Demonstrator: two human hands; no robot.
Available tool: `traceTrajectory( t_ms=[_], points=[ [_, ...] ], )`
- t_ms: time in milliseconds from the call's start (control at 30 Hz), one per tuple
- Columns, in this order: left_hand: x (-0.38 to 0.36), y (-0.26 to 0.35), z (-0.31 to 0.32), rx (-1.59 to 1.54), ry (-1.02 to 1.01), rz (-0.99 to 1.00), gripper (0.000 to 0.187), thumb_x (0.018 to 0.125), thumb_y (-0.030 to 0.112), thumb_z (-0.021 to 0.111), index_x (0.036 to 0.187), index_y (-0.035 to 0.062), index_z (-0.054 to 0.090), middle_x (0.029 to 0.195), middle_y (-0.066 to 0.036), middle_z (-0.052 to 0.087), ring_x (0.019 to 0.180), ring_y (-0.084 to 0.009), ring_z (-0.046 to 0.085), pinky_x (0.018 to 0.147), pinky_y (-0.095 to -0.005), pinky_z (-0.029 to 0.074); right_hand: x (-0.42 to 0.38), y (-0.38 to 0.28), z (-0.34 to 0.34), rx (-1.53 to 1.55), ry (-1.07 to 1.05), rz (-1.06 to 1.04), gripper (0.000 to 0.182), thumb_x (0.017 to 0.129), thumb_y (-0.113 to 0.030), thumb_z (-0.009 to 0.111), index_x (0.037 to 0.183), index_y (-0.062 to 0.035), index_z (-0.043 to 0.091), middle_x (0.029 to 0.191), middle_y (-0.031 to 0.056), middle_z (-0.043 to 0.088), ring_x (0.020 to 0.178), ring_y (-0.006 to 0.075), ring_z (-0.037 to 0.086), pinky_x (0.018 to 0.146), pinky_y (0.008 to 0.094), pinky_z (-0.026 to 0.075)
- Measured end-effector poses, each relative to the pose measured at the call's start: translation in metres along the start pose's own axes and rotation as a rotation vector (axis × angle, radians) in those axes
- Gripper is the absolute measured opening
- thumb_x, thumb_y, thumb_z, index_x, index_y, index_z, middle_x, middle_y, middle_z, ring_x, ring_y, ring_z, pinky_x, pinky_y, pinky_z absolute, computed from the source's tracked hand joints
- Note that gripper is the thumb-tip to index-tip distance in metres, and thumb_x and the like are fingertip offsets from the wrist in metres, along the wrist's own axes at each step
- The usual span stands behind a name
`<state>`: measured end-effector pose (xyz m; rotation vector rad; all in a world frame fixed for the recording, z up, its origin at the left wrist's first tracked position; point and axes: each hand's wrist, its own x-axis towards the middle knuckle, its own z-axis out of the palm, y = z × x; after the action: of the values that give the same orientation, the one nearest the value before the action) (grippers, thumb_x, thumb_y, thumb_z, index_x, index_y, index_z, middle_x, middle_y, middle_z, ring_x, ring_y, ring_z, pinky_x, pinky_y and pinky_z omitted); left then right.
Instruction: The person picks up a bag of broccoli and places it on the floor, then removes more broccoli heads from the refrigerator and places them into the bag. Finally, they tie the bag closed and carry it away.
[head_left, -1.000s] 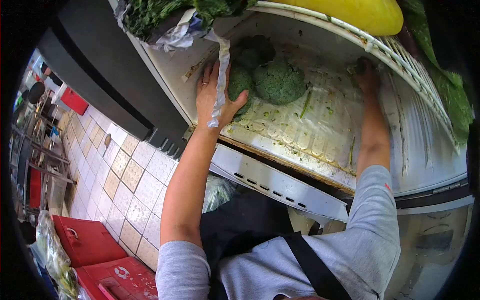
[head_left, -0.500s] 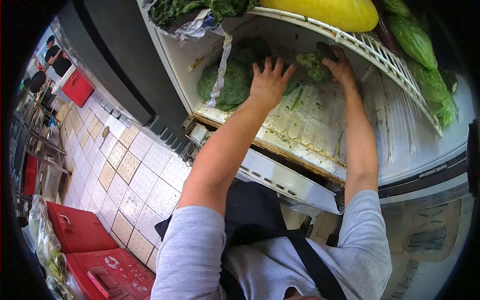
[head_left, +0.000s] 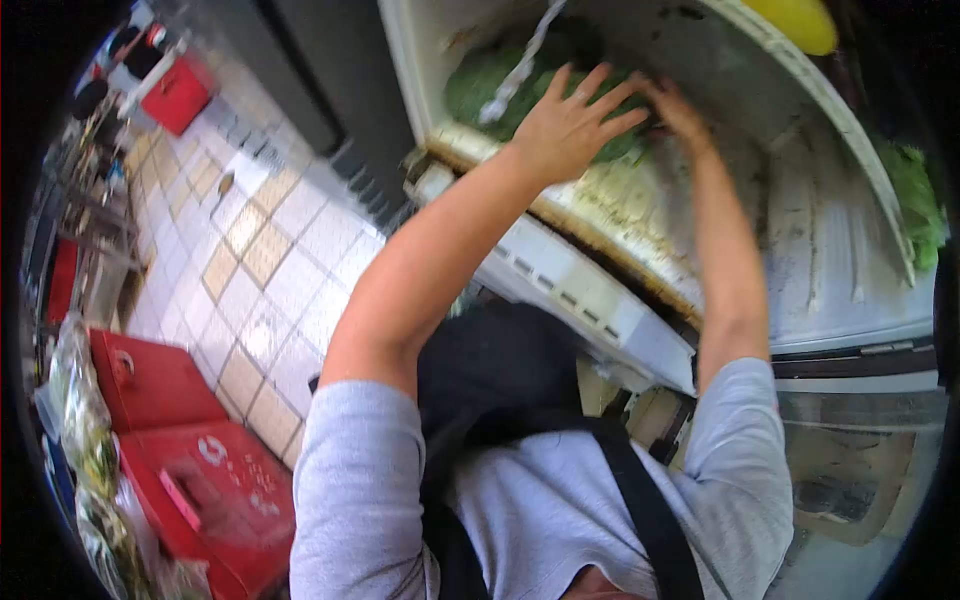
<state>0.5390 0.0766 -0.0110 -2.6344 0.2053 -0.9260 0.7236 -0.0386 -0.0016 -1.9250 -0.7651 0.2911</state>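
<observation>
Dark green broccoli heads lie together on the left side of a dirty white refrigerator compartment. My left hand is over the near side of the heads with its fingers spread, a ring on one of them. Close to its fingertips is my right hand, bent toward the broccoli. Blur and the left fingers hide its fingertips, so whether it still holds a broccoli piece cannot be told. A crumpled white plastic strip hangs in front of the heads.
A curved white wire shelf borders the right, with a yellow vegetable and bagged green produce beyond it. Below the compartment is a slotted white panel. Red coolers stand at lower left on the tiled floor.
My right hand has moved left, close to my left hand. The broccoli piece it held is no longer distinct. The camera view has shifted, and the leafy greens at the top are out of frame.
</observation>
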Motion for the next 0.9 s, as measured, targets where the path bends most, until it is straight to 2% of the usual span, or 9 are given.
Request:
traceTrajectory(
  t_ms=[167, 300, 433, 533, 667, 700, 767, 867, 900],
  points=[
    [-0.059, 0.000, -0.050, -0.248, 0.156, -0.087, 0.068, 0.070, 0.018, 0.067, 0.132, 0.0246, 0.040, 0.138, -0.005, 0.036, 0.129, -0.0262, 0.031, 0.099, -0.0501, 0.033, 0.050, 0.048, -0.006, -0.005, 0.132, 0.024, 0.068, 0.084, -0.055, 0.051, 0.135, -0.0119, 0.038, 0.132, 0.0086, 0.043, 0.111, 0.0262, 0.050, 0.080, 0.0389, 0.051],
    [-0.185, -0.005, -0.044, -0.346, 0.274, -0.510, 0.042, 0.071, 0.015, 0.066, 0.110, 0.0086, 0.054, 0.103, -0.012, 0.056, 0.098, -0.0313, 0.053, 0.084, -0.0384, 0.044, 0.055, 0.059, -0.015, -0.031, 0.154, -0.028, 0.060, 0.085, -0.050, 0.051, 0.128, -0.0089, 0.046, 0.125, 0.0083, 0.048, 0.104, 0.0252, 0.053, 0.080, 0.0370, 0.050],
    [-0.357, 0.077, -0.042, -0.363, -0.766, -0.788, 0.053, 0.087, 0.052, 0.044, 0.118, 0.0102, 0.053, 0.105, -0.015, 0.058, 0.103, -0.0320, 0.054, 0.091, -0.0530, 0.036, 0.053, 0.038, -0.039, -0.403, 0.437, -0.368, 0.042, 0.085, -0.035, 0.055, 0.116, -0.0066, 0.055, 0.105, 0.0086, 0.058, 0.089, 0.0231, 0.059, 0.074, 0.0343, 0.050],
    [-0.404, 0.126, -0.094, -0.675, -1.167, -0.751, 0.045, 0.089, 0.048, 0.044, 0.111, 0.0113, 0.057, 0.095, -0.018, 0.063, 0.094, -0.0373, 0.058, 0.086, -0.0475, 0.042, 0.024, -0.024, -0.018, -0.261, 0.717, -0.837, 0.028, 0.086, -0.024, 0.057, 0.106, -0.0048, 0.061, 0.090, 0.0088, 0.066, 0.078, 0.0216, 0.062, 0.069, 0.0323, 0.051],
    [-0.422, 0.137, -0.193, -0.818, -0.847, -1.149, 0.028, 0.087, 0.032, 0.054, 0.084, 0.0040, 0.058, 0.075, -0.019, 0.062, 0.073, -0.0365, 0.061, 0.063, -0.0457, 0.047, -0.108, -0.114, 0.126, 0.509, 0.311, -0.914, 0.016, 0.084, -0.005, 0.059, 0.098, 0.0002, 0.061, 0.081, 0.0098, 0.065, 0.070, 0.0158, 0.061, 0.064, 0.0271, 0.048],
    [-0.435, 0.138, -0.219, -0.889, -0.875, -1.322, 0.026, 0.084, 0.025, 0.059, 0.077, 0.0005, 0.056, 0.071, -0.019, 0.059, 0.066, -0.0364, 0.058, 0.059, -0.0408, 0.045, -0.127, -0.105, 0.162, 0.488, 0.048, -0.866, 0.016, 0.084, -0.008, 0.058, 0.098, -0.0014, 0.061, 0.084, 0.0091, 0.064, 0.074, 0.0164, 0.060, 0.068, 0.0284, 0.048],
    [-0.492, 0.162, -0.260, -1.297, -0.915, -1.606, 0.030, 0.085, 0.030, 0.062, 0.080, 0.0005, 0.063, 0.064, -0.006, 0.055, 0.062, -0.0108, 0.047, 0.060, -0.0301, 0.042, -0.166, -0.089, 0.236, 0.360, -0.439, -0.696, 0.016, 0.086, -0.012, 0.056, 0.099, -0.0045, 0.061, 0.091, 0.0079, 0.063, 0.083, 0.0176, 0.060, 0.074, 0.0310, 0.047],
    [-0.547, 0.173, -0.304, -1.404, -1.097, -2.265, 0.039, 0.081, 0.036, 0.068, 0.095, -0.0001, 0.067, 0.075, -0.003, 0.062, 0.074, -0.0103, 0.057, 0.065, -0.0278, 0.047, -0.181, 0.002, 0.348, -0.168, -0.916, -0.589, 0.026, 0.083, -0.026, 0.057, 0.102, -0.0089, 0.063, 0.096, 0.0152, 0.062, 0.093, 0.0305, 0.059, 0.083, 0.0385, 0.046],
    [-0.535, 0.150, -0.313, -0.908, -1.401, -1.931, 0.036, 0.079, 0.037, 0.068, 0.090, 0.0021, 0.067, 0.078, -0.008, 0.065, 0.074, -0.0163, 0.062, 0.063, -0.0314, 0.050, -0.187, 0.029, 0.373, -0.310, -0.934, -0.551, 0.026, 0.083, -0.025, 0.057, 0.103, -0.0101, 0.062, 0.100, 0.0156, 0.061, 0.095, 0.0313, 0.058, 0.084, 0.0393, 0.045]
  ],
)
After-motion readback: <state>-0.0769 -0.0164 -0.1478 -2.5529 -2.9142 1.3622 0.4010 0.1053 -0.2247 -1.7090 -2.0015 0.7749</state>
